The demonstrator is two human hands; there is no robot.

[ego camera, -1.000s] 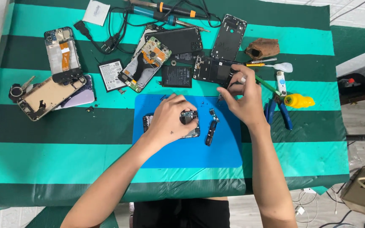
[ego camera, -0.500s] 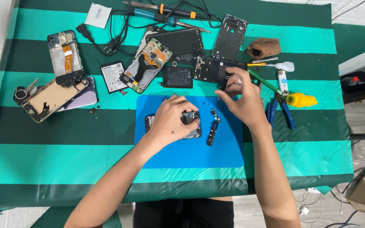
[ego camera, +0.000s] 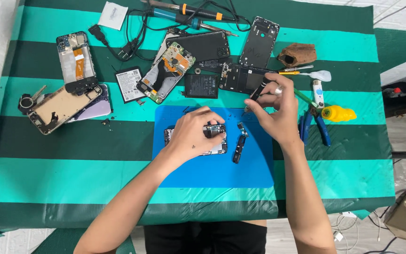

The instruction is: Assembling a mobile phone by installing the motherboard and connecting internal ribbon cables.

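A person's left hand (ego camera: 194,133) presses down on an opened phone (ego camera: 214,141) lying on the blue mat (ego camera: 212,174), fingers spread and curled over the board. The right hand (ego camera: 274,114), which a second ago lay flat over the loose frame at the mat's far edge, has lifted clear and now pinches a small dark screwdriver (ego camera: 257,92) between thumb and fingertips, its tip angled down over the mat's far right corner. The phone has not moved; the shift puts the tool back over the mat.

A narrow black strip part (ego camera: 238,149) lies on the mat just right of the phone. No trays or boxes are in view; parts lie loose on the green striped cloth (ego camera: 71,178): a battery (ego camera: 202,86) and black frame (ego camera: 240,79) beyond the mat, stripped phones (ego camera: 62,107) far left, a soldering iron (ego camera: 189,9) at the far edge, blue-handled pliers (ego camera: 316,127) and a yellow bottle (ego camera: 338,114) to the right.
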